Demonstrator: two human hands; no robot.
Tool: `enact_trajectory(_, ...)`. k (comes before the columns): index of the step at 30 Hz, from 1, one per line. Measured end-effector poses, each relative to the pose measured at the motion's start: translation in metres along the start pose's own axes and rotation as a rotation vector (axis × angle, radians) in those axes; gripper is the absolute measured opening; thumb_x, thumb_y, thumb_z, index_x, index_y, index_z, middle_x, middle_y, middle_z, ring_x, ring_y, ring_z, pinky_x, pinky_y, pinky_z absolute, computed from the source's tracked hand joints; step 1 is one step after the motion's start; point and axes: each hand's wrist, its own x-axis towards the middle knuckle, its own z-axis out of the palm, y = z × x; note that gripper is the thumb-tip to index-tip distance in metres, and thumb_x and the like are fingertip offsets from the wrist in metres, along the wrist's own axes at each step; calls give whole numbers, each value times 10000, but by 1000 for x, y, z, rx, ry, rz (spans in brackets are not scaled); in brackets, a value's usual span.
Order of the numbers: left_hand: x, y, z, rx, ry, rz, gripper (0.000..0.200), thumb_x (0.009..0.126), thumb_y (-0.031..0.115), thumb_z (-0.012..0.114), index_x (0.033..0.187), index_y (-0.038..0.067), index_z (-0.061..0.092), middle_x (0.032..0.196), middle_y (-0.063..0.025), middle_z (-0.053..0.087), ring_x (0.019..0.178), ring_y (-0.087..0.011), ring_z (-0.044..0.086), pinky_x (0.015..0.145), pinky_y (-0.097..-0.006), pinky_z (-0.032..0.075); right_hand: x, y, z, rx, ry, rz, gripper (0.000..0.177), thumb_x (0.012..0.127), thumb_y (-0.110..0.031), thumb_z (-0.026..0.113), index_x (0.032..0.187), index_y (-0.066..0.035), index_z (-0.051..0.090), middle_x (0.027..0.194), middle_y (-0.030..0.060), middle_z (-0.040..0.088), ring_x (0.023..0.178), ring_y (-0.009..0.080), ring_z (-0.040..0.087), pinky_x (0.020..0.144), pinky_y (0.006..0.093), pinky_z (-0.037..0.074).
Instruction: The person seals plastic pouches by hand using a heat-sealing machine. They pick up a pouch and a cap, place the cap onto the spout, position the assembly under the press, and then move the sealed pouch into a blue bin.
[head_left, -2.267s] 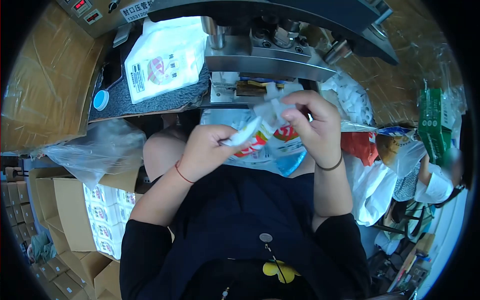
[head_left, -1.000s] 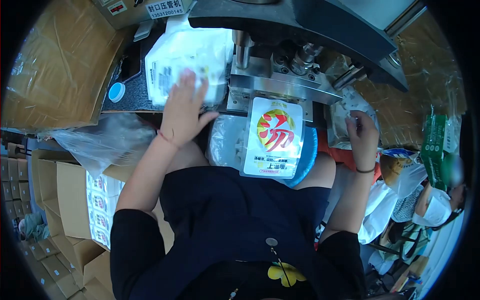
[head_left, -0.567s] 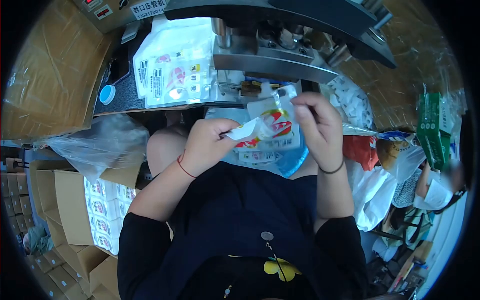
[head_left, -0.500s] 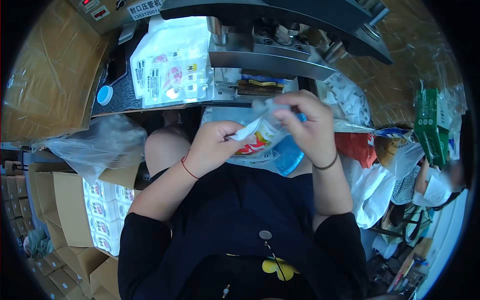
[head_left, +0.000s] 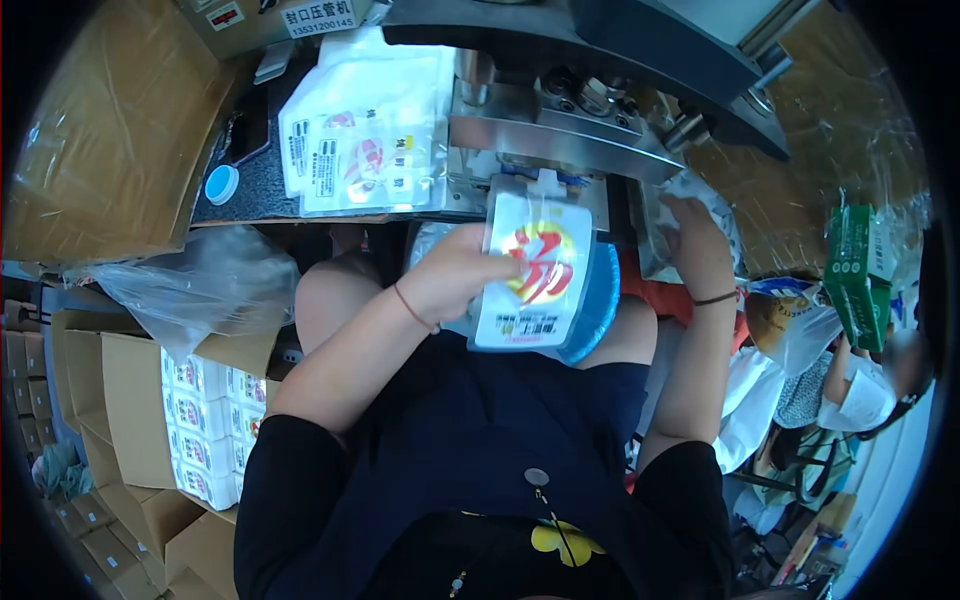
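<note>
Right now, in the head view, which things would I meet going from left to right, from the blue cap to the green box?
From the left: blue cap → stack of printed pouches → left hand → pouch with the red character → right hand → green box.

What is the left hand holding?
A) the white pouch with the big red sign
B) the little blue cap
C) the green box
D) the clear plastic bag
A: the left hand grips the side of the white pouch, whose top sits under the metal machine.
</note>
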Motion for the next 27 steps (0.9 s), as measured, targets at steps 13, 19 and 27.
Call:
enact_trajectory(13,-49,38,-94,2016,585,844,511,911,138,661,1380,-5,516,1302,-250,596,1203,-452,578,1004,-481,478,-23,6,-13,340,123,127,268,862,0,682,1122,3,615,1033,169,670,875,363,655,793,418,532)
enact_trajectory(19,-62,27,-52,802,485,532,177,928,29,647,1080,-23,721,943,-90,737,808,-102,666,718,-275,530,-21,-67,-6,543,136,-187,186,952,-124,645,1094,-3,645,1012,162,668,896,315,657,796,395,516)
enact_trajectory(27,-42,1,22,824,222,167,222,971,201,692,1020,-9,744,852,-76,732,756,-53,624,673,-247,509,-4,-130,-18,752,185,-257,126,922,-139,687,892,-17,700,876,107,716,847,302,641,756,375,511)
